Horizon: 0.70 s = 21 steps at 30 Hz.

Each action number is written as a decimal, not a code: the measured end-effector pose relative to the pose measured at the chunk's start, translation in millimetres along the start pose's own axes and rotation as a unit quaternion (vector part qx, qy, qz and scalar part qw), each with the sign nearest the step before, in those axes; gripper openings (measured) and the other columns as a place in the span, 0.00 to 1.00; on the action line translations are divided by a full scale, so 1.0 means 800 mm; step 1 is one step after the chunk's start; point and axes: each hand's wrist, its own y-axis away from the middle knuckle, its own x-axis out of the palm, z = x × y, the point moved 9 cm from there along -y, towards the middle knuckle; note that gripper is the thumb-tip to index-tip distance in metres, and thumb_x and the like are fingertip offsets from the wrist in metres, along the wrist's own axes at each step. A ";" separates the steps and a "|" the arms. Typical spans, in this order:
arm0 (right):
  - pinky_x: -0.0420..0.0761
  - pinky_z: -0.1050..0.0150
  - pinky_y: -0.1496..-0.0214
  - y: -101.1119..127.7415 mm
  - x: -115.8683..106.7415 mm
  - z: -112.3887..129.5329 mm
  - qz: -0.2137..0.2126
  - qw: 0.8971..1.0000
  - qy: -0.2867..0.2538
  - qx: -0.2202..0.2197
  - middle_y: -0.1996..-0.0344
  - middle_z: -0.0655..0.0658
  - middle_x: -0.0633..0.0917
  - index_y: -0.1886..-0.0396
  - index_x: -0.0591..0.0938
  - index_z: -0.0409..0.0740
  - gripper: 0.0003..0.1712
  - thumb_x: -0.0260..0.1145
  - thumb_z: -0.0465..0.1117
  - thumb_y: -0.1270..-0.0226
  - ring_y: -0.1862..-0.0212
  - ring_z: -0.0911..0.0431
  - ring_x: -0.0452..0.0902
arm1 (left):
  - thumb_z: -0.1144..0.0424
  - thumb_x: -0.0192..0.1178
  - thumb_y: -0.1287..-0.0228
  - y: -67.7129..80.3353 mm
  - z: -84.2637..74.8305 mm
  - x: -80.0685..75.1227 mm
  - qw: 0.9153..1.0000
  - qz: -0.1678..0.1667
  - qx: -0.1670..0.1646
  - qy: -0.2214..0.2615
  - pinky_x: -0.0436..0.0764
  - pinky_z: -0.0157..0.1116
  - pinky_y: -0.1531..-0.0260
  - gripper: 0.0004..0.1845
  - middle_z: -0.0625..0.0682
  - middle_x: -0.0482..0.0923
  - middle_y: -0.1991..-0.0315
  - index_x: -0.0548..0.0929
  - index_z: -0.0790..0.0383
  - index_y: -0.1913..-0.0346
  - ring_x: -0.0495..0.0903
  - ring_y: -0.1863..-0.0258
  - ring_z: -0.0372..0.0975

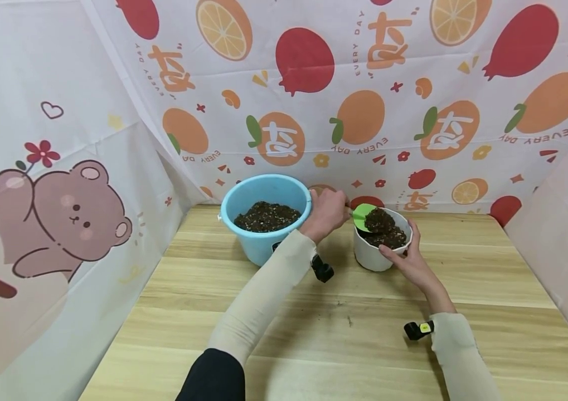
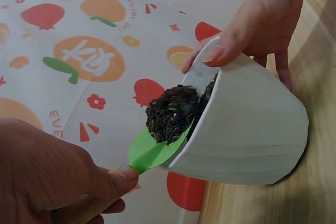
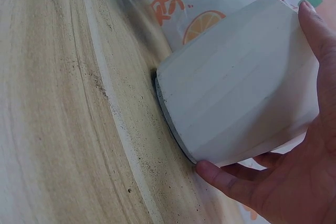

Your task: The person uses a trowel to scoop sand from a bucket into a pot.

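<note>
A green trowel (image 1: pixel 361 216) heaped with dark soil (image 1: pixel 380 221) reaches over the rim of a white pot (image 1: pixel 375 259). The left hand (image 1: pixel 327 213) grips the trowel's handle (image 2: pixel 84 210) (wooden, I can see); across from it, the right hand (image 1: pixel 414 262) holds the pot's side. Beside the left hand, a blue bucket (image 1: pixel 253 248) of soil stands on the table (image 1: pixel 374 334).

A wood-grain bench (image 1: pixel 183 323) backs onto a white fruit-print cloth (image 1: pixel 381 72); a bear-print cloth (image 1: pixel 78 214) hangs at left, a pale sheet (image 1: pixel 567 223) at right.
</note>
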 end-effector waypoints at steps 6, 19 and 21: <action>0.49 0.32 0.22 -0.001 -0.001 0.000 -0.001 1.000 0.002 -0.001 0.18 0.40 0.39 0.22 0.25 0.73 0.61 0.66 0.52 0.29 0.18 0.38 0.37 | 0.60 0.62 0.30 0.001 -0.003 0.003 1.000 -0.005 0.006 -0.003 0.60 0.61 0.31 0.09 0.43 0.90 0.62 0.92 0.49 0.57 0.82 0.52 0.41; 0.49 0.31 0.22 -0.003 -0.001 -0.004 -0.001 1.000 0.004 -0.001 0.18 0.41 0.38 0.22 0.24 0.71 0.62 0.65 0.50 0.28 0.17 0.38 0.36 | 0.64 0.63 0.34 0.002 -0.004 0.007 0.999 -0.029 0.012 -0.025 0.65 0.52 0.43 0.10 0.42 0.90 0.65 0.92 0.46 0.65 0.79 0.58 0.40; 0.49 0.32 0.22 -0.004 -0.001 -0.004 -0.003 1.000 0.003 -0.003 0.18 0.41 0.38 0.22 0.24 0.71 0.61 0.65 0.51 0.28 0.17 0.38 0.36 | 0.63 0.62 0.32 0.002 -0.005 0.007 0.999 -0.035 0.013 -0.030 0.65 0.50 0.45 0.10 0.42 0.89 0.65 0.91 0.46 0.67 0.78 0.57 0.41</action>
